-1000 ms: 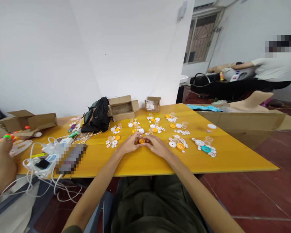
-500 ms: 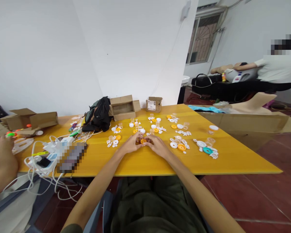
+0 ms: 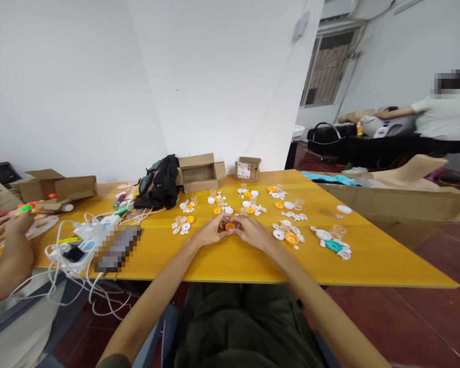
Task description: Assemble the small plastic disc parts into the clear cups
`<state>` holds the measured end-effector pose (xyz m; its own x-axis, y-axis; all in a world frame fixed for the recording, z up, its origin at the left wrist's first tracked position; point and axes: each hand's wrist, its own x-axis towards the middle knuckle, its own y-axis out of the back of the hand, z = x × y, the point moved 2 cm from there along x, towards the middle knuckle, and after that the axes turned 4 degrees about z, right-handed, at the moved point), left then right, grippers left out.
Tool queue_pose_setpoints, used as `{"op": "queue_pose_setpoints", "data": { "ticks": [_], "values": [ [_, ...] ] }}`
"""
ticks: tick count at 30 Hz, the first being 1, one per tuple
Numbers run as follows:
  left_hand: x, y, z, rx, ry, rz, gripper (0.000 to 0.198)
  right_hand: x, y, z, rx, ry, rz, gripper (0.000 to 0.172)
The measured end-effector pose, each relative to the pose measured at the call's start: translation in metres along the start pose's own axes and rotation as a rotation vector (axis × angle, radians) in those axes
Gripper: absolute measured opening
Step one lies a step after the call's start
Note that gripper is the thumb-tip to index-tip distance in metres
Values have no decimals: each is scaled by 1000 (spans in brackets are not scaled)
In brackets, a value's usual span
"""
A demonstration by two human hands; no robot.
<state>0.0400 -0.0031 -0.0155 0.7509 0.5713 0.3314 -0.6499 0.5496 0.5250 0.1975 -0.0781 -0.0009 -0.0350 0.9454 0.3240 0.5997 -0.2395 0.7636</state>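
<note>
My left hand [image 3: 209,233] and my right hand [image 3: 252,231] meet at the middle of the yellow table [image 3: 230,258], fingertips pinched together around a small orange round part [image 3: 229,226]. Both hands rest on the tabletop. Groups of small orange and white plastic parts [image 3: 252,207] and clear little cups lie beyond and to the right of my hands. A teal disc [image 3: 333,246] lies among white pieces at the right.
Open cardboard boxes [image 3: 196,171] and a black bag [image 3: 161,181] stand at the table's back. White cables and chargers [image 3: 74,245] lie at the left, where another person's hand [image 3: 13,240] works. A second person sits far right.
My hands have stayed together on the orange part. The camera has shifted slightly, so everything sits a little lower and further right in view.
</note>
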Motion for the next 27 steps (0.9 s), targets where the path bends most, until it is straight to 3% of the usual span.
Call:
{"op": "queue_pose_setpoints", "data": {
  "ticks": [9,21,27],
  "values": [
    [-1,-2,1,18,-39,3,31,9,9,-19,-212,1,-143,24],
    [-1,-2,8,85,-55,13,32,17,16,-38,-406,-106,-224,20],
    [-1,-3,7,131,-41,18,33,17,22,-57,-501,-147,-256,27]
  ]
}}
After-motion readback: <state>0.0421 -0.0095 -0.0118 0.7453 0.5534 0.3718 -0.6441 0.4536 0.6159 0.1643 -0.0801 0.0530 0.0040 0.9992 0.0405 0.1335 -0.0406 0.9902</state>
